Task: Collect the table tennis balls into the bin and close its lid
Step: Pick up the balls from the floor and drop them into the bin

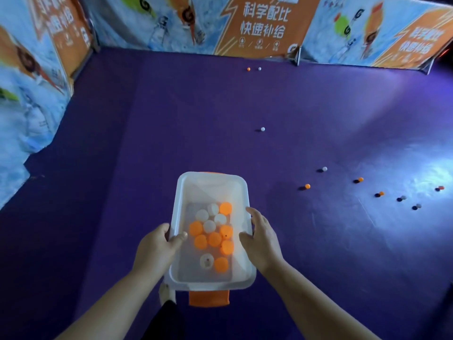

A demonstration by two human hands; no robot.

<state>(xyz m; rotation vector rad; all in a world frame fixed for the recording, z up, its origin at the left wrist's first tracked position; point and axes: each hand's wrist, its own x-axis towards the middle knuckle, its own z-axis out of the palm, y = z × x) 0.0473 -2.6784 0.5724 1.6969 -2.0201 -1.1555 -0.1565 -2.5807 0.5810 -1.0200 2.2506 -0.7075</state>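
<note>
I carry a clear plastic bin (pixel 210 179) with orange latches at both ends, held above the purple floor. My left hand (pixel 157 246) grips its left rim, thumb over the edge. My right hand (pixel 262 238) holds the right rim, fingers along the side. Several orange and white table tennis balls (pixel 214 238) lie inside the bin. No lid is on it. Loose balls lie on the floor: a white ball (pixel 262 129) in the middle, an orange ball (pixel 307 186) and a white ball (pixel 324 168) to the right, and several more farther right.
Printed barrier panels (pixel 264 23) fence the purple floor (pixel 171 119) at the back and left. An orange ball (pixel 248 69) and a white ball (pixel 259 68) sit near the back barrier. A foot (pixel 166 293) shows under the bin.
</note>
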